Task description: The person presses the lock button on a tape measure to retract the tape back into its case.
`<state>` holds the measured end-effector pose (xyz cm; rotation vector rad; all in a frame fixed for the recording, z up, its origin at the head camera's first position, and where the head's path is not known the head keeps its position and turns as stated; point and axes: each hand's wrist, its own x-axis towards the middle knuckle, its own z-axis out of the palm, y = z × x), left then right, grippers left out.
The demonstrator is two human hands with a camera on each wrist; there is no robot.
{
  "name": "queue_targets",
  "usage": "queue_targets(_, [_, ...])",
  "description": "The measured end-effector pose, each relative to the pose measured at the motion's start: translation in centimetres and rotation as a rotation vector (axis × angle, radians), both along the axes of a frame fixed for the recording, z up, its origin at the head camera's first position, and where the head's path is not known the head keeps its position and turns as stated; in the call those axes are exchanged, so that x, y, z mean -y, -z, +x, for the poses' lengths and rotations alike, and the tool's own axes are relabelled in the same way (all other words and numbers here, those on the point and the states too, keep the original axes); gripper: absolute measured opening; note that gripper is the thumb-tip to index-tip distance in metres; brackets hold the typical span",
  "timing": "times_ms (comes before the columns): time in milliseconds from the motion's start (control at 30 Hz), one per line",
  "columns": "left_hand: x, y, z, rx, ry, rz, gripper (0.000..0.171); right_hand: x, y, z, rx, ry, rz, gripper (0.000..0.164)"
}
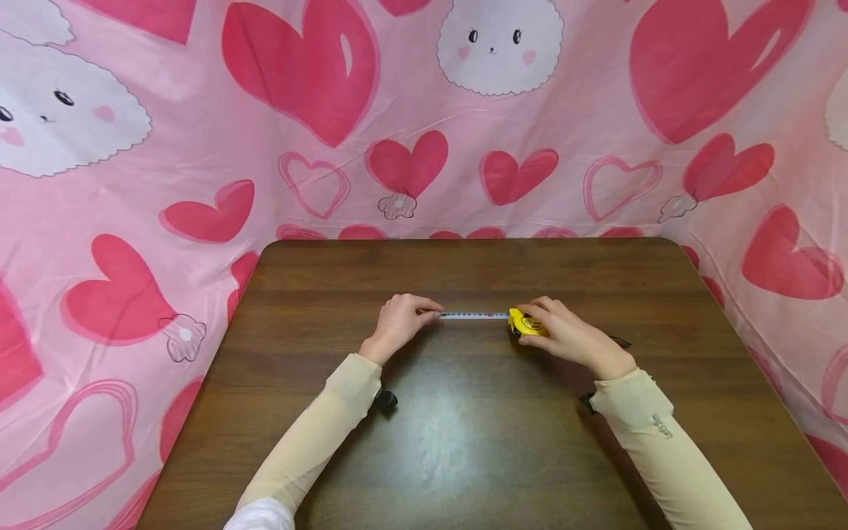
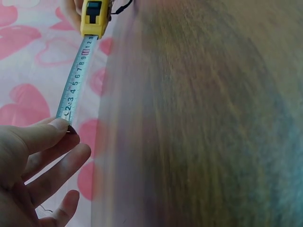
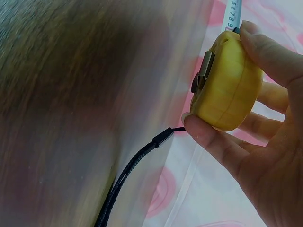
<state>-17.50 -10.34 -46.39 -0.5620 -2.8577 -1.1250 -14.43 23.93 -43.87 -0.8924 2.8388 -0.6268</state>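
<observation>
A yellow tape measure [image 1: 526,324] is gripped in my right hand [image 1: 563,331], the thumb and fingers around its case. From the case a short length of white blade [image 1: 473,316] runs straight to the left. My left hand [image 1: 400,324] pinches the blade's end between thumb and forefinger, its other fingers loosely bent in the left wrist view. Numbers from about 2 up past 9 show along the blade [image 2: 76,78] there. In the right wrist view the case [image 3: 229,82] is seen from its side, with a black wrist strap [image 3: 130,165] hanging from it.
Both hands are over a brown wood-grain table [image 1: 437,442], toward its far half. A pink cloth [image 1: 464,132] with hearts and white animal faces hangs behind the table and along both sides. Dark wrist cameras [image 1: 386,401] sit under the beige sleeves [image 1: 318,419].
</observation>
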Motion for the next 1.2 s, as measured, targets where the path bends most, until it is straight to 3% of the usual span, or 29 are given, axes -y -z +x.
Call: queue_targets(1200, [-2.6,-0.3,0.1,-0.005,0.063,-0.010,0.014,2.3,-0.4,0.0,0.029,-0.014,-0.015,0.062])
